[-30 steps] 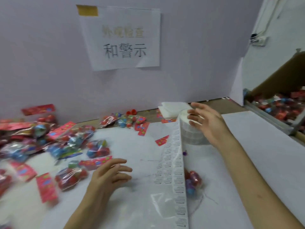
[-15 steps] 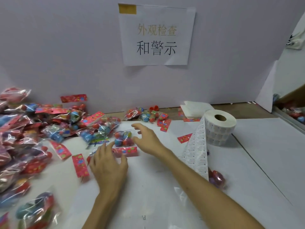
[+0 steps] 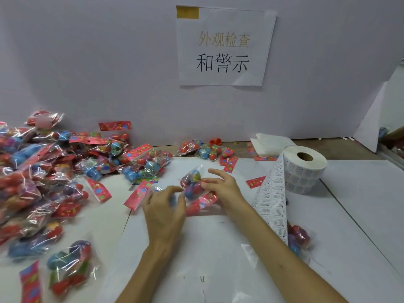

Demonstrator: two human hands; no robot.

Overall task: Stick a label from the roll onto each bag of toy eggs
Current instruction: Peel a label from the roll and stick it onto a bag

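Head view: I see right hand (image 3: 220, 189), fingers curled, pinching bag of toy eggs (image 3: 192, 182). Left hand (image 3: 164, 206) just left of bag, fingers bent, spread; grip blurred, can't tell. Label roll (image 3: 306, 169) right of right fingers, label strip (image 3: 273, 193) beside right wrist. Pile of bags (image 3: 43, 171) left of left fingers.

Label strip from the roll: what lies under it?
A bag of toy eggs lies under the strip, red and blue eggs showing past its right edge. The bag's left part is covered.
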